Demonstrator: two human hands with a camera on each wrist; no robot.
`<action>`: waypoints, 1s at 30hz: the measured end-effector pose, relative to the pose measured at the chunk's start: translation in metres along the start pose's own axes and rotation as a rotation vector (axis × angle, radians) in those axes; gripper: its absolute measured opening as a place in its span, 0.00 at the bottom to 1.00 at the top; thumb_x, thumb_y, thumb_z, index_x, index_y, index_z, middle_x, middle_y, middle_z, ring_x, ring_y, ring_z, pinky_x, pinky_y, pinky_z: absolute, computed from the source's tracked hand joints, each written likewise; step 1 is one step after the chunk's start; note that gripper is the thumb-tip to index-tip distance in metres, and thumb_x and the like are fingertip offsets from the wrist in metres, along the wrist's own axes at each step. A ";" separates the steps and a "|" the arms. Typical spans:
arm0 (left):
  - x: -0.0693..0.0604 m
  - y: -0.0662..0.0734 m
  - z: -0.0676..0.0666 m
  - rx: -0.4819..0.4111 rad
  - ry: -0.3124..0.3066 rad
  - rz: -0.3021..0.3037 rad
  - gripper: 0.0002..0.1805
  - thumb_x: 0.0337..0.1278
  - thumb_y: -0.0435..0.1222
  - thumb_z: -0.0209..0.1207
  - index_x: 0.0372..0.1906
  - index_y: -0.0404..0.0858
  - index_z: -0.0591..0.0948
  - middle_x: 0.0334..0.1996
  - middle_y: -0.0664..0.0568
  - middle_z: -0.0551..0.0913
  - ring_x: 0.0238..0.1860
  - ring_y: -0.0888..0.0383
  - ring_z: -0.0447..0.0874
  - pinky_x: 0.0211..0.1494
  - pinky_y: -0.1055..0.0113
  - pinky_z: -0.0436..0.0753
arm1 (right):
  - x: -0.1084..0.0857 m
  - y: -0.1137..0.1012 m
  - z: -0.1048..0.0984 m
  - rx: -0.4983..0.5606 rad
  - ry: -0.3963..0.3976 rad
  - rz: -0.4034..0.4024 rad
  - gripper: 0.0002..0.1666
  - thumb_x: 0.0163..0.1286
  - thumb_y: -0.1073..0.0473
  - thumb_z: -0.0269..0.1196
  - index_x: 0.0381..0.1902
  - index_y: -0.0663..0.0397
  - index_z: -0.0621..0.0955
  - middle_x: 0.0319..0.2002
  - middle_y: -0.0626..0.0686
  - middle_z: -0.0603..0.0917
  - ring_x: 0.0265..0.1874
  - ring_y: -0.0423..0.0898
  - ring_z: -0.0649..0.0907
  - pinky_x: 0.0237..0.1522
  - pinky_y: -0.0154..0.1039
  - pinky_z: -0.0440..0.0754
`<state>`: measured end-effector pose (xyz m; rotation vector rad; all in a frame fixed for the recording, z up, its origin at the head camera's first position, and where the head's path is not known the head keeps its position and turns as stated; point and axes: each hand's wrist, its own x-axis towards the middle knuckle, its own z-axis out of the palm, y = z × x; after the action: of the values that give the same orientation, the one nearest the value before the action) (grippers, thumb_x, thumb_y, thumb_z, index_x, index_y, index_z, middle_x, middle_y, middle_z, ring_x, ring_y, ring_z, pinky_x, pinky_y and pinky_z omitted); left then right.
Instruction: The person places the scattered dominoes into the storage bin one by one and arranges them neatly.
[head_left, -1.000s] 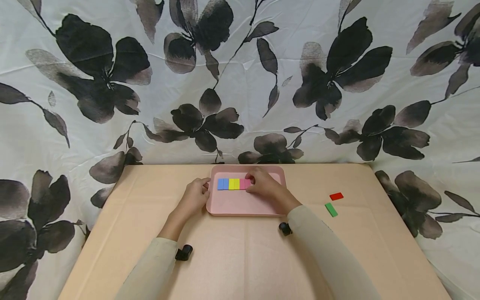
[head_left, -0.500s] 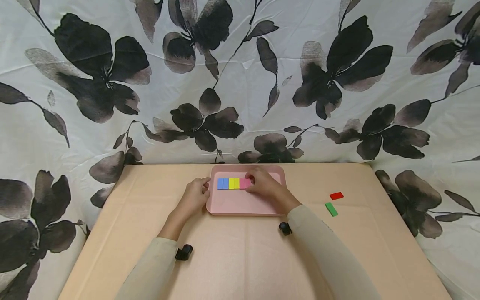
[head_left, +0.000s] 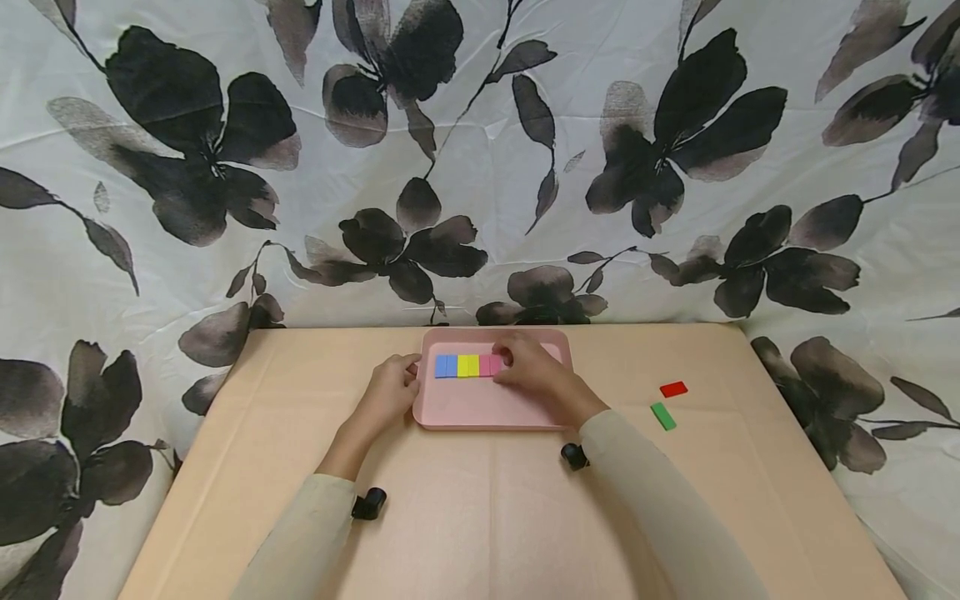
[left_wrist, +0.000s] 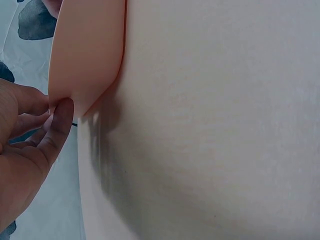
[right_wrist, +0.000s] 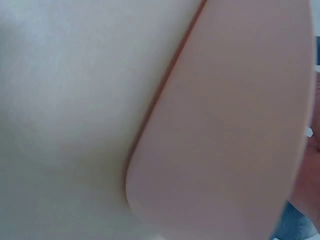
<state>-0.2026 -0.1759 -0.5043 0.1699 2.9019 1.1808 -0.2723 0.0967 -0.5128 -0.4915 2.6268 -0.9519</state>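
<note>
A shallow pink tray (head_left: 465,410) lies at the far side of the table. In it runs a row of flat coloured tiles: blue tiles (head_left: 446,366), yellow tiles (head_left: 468,366) and pink tiles (head_left: 485,365), side by side. With thumb and fingers my left hand (head_left: 384,393) pinches the tray's left rim; the left wrist view shows the thumb (left_wrist: 62,117) against the outer wall. My right hand (head_left: 534,368) reaches over the tray and pinches the pink tile at the row's right end, which its fingers partly cover. The tray wall hides most of that hand in the right wrist view.
To the right of the tray, a red tile (head_left: 673,389) and a green tile (head_left: 663,417) lie on the table (head_left: 487,517). Behind the table's far edge hangs a floral cloth (head_left: 480,167). Each wrist carries a small black camera.
My right wrist has shifted very slightly to the right, its fingers still at the end of the row. The left hand, tray and tiles stay as they were.
</note>
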 end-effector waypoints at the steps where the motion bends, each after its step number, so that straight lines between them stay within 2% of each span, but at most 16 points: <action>1: 0.000 0.000 0.000 0.000 0.000 -0.001 0.25 0.60 0.24 0.59 0.64 0.24 0.77 0.43 0.40 0.82 0.43 0.48 0.86 0.45 0.59 0.87 | -0.002 0.000 -0.002 0.008 0.006 0.007 0.30 0.62 0.58 0.76 0.61 0.55 0.80 0.47 0.53 0.78 0.48 0.50 0.77 0.50 0.38 0.83; 5: 0.000 0.000 0.001 0.001 0.008 -0.002 0.26 0.60 0.23 0.59 0.64 0.24 0.77 0.42 0.40 0.82 0.43 0.48 0.87 0.46 0.58 0.87 | -0.012 -0.003 -0.014 0.013 0.021 0.010 0.32 0.63 0.58 0.75 0.65 0.54 0.79 0.52 0.54 0.79 0.50 0.51 0.78 0.54 0.41 0.85; 9: 0.000 -0.001 0.002 0.008 0.016 -0.004 0.26 0.59 0.23 0.60 0.64 0.24 0.78 0.42 0.40 0.82 0.43 0.48 0.87 0.46 0.58 0.87 | -0.020 -0.005 -0.029 -0.027 0.052 -0.031 0.33 0.64 0.57 0.75 0.66 0.54 0.80 0.53 0.56 0.79 0.50 0.50 0.80 0.54 0.42 0.85; 14: 0.000 -0.002 0.002 0.000 0.012 -0.007 0.26 0.59 0.23 0.59 0.64 0.23 0.77 0.43 0.39 0.82 0.44 0.47 0.87 0.46 0.58 0.88 | -0.037 -0.002 -0.049 0.005 0.109 -0.084 0.32 0.63 0.59 0.74 0.65 0.57 0.81 0.55 0.61 0.80 0.48 0.51 0.81 0.52 0.45 0.85; 21: 0.000 -0.001 0.001 -0.007 0.003 -0.015 0.26 0.60 0.23 0.60 0.65 0.24 0.77 0.43 0.39 0.82 0.44 0.47 0.87 0.45 0.59 0.88 | -0.067 0.019 -0.068 0.013 0.185 -0.156 0.30 0.63 0.60 0.74 0.62 0.60 0.81 0.50 0.61 0.80 0.47 0.53 0.83 0.53 0.50 0.85; 30: 0.000 0.000 0.001 -0.010 -0.014 -0.024 0.26 0.62 0.24 0.59 0.66 0.24 0.76 0.44 0.40 0.81 0.45 0.48 0.87 0.44 0.61 0.87 | -0.104 0.045 -0.089 -0.007 0.207 -0.123 0.29 0.66 0.55 0.73 0.62 0.57 0.81 0.57 0.60 0.81 0.50 0.56 0.83 0.56 0.56 0.85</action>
<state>-0.2026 -0.1753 -0.5046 0.1429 2.8769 1.1862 -0.2236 0.2212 -0.4601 -0.5911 2.8118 -1.0854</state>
